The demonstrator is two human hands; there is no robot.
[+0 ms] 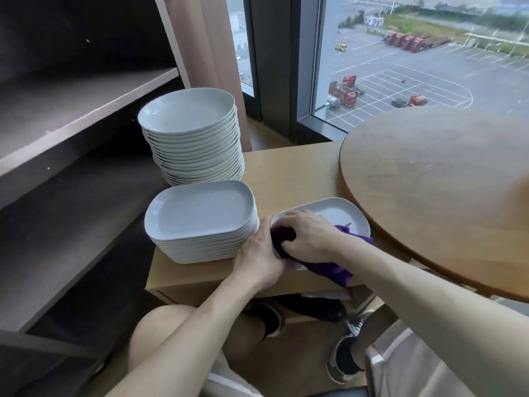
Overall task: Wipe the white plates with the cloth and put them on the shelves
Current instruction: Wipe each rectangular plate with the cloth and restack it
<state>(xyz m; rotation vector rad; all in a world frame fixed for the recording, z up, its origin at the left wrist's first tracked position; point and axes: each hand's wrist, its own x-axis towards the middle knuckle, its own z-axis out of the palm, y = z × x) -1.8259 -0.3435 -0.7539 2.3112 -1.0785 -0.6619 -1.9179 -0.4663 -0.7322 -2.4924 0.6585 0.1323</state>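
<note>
White rounded-rectangular ceramic plate [340, 216] lies near the front of the light wooden low table [292, 173], its rim held in the curled fingers of the left hand [257, 256] so it cannot slide while the right hand [309, 239] grips the bunched purple cloth [329, 267] against its face. 2 more piles, the low stack of matching plates [200, 213] just beside it and the tall stack [189, 116] behind, stand close to the dark shelves [71, 110], likely for short transfers; no writing is readable.

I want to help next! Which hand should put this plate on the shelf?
Probably the left hand: it holds the plate rim, and the shelves are on its side. The right hand is busy with the cloth.
</note>
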